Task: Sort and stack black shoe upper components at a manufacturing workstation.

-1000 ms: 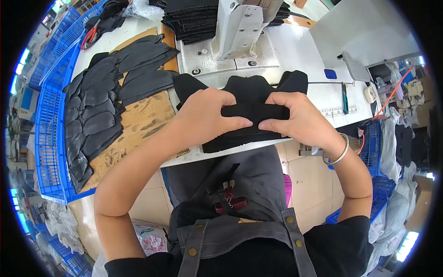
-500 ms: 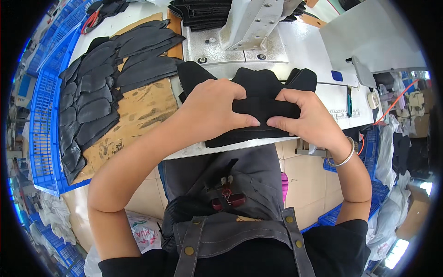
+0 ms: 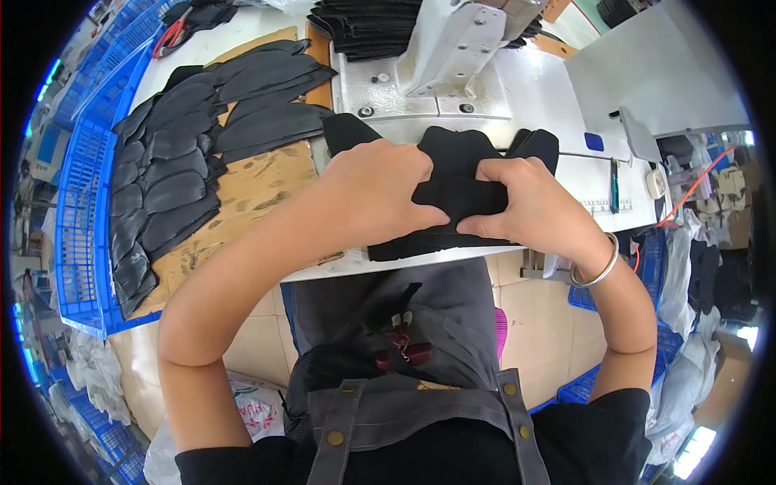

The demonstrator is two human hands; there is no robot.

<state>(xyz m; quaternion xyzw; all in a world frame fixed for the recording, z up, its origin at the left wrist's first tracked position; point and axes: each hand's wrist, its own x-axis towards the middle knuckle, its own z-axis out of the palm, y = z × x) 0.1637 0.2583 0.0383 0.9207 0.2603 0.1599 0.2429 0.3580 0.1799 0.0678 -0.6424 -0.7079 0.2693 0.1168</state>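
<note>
A black fabric piece [image 3: 461, 194] lies at the near edge of the white sewing table, in front of the machine. My left hand [image 3: 384, 190] grips its left part, thumb on top and fingers curled over the far side. On the right part, my right hand [image 3: 537, 198] holds it the same way, with a bangle on that wrist. The two thumbs point at each other, a small gap between them. More black fabric sticks out beyond both hands and beneath the piece; whether it is joined to it I cannot tell.
Directly beyond my hands stands a white sewing machine [image 3: 444, 61], with a stack of black fabric pieces [image 3: 364, 28] behind. Dark curved pieces [image 3: 174, 158] overlap on cardboard [image 3: 250, 194] at left, beside a blue basket [image 3: 85, 234]. Red-handled scissors [image 3: 168, 39] and a teal cutter [image 3: 614, 186] lie farther out.
The view has shifted slightly. My right hand has slid a little to the left along the fabric, and its thumb sits nearer to me. Both hands keep their grip.
</note>
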